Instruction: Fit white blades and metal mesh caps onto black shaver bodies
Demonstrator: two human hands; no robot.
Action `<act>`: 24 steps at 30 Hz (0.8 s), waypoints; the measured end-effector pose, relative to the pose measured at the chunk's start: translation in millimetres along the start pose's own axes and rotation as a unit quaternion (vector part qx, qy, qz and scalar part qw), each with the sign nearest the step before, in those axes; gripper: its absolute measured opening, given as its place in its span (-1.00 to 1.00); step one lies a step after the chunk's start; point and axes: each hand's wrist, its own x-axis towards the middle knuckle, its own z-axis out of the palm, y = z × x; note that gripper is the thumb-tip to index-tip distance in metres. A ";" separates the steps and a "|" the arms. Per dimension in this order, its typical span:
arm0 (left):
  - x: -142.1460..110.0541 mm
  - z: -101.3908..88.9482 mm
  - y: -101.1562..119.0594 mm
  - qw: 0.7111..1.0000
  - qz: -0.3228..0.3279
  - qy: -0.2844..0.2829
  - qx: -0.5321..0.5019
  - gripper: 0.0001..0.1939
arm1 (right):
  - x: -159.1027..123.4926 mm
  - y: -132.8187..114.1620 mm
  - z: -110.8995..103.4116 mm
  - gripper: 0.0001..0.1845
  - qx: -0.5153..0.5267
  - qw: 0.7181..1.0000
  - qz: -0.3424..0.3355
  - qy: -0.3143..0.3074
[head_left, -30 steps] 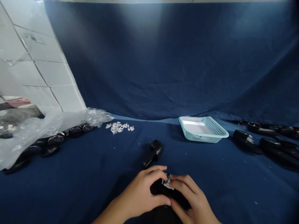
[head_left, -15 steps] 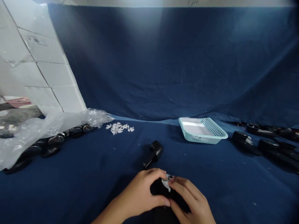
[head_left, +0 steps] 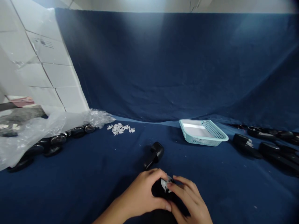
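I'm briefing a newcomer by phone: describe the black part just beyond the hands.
On the blue cloth, look just beyond the left hand. The black part there has a wide, rounded end and a narrower end nearer the hand. Unlike the left cluster and right cluster of black parts, it lies alone.

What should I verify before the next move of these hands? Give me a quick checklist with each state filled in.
1. Left hand gripping the held black part: ok, fingers and thumb curl around it.
2. Right hand in contact with the white piece: ok, a fingertip rests on it.
3. White piece flush against the held part: cannot tell, fingers cover some of it.
4. Loose white pieces apart from the hands: ok, heaped farther off to the left.
5. Space just ahead of the left hand free: not ok, another black part lies there.
6. Basket upright: ok, it stands beyond the hands, to the right.
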 end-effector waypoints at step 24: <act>-3.8 -0.1 7.1 0.997 0.021 -0.072 -0.002 -0.48 | 2.0 5.5 -6.4 -0.57 -0.045 0.996 -0.073 0.024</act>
